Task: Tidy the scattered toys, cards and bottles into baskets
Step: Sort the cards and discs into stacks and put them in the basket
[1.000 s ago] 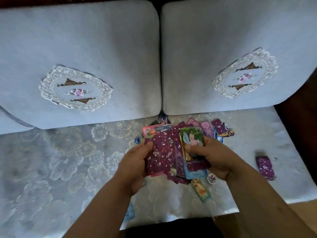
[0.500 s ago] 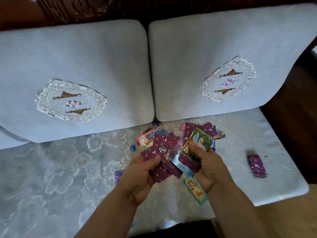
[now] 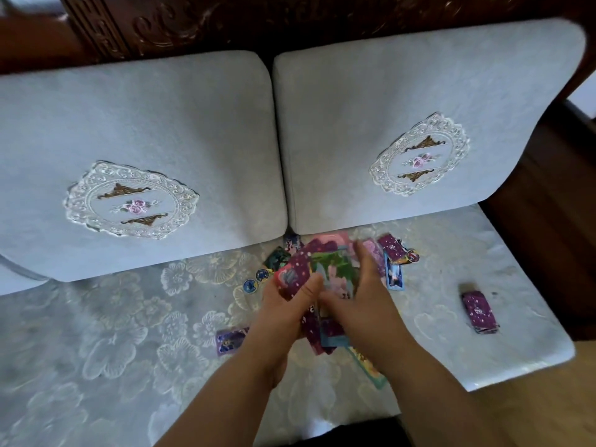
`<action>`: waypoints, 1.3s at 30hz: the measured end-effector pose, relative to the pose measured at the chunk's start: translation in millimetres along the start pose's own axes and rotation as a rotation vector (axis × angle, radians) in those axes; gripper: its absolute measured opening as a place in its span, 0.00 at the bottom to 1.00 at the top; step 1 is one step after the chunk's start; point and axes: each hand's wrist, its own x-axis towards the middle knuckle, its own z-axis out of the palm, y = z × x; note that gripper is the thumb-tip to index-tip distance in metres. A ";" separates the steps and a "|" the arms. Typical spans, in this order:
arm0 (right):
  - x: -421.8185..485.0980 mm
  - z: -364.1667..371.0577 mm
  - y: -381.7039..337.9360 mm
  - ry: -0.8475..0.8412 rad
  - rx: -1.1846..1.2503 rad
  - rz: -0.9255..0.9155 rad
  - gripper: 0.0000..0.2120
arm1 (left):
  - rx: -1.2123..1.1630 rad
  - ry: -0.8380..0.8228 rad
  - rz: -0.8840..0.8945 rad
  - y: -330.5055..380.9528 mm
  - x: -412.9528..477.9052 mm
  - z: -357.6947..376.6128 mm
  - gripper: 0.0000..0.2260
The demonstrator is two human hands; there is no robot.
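Note:
A bunch of purple-backed picture cards is pressed between both hands over the sofa seat. My left hand grips the bunch from the left, thumb on top. My right hand closes on it from the right, fingers over the top card. More cards lie loose under and around the hands: a purple one to the left, a blue one to the right, a yellow one below. A separate purple card stack lies far right on the seat. No basket is in view.
Small round tokens lie on the floral seat cover. Two grey back cushions stand behind, against a carved wooden frame. The seat's right edge drops to a wooden floor.
Both hands have come closer together, squeezing the fanned cards into a tighter bunch. The view has tilted up, showing more of the wooden sofa frame.

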 end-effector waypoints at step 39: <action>-3.9 20.6 6.3 -0.091 -0.364 -0.111 0.07 | -0.461 0.375 -0.098 17.4 27.7 -2.4 0.25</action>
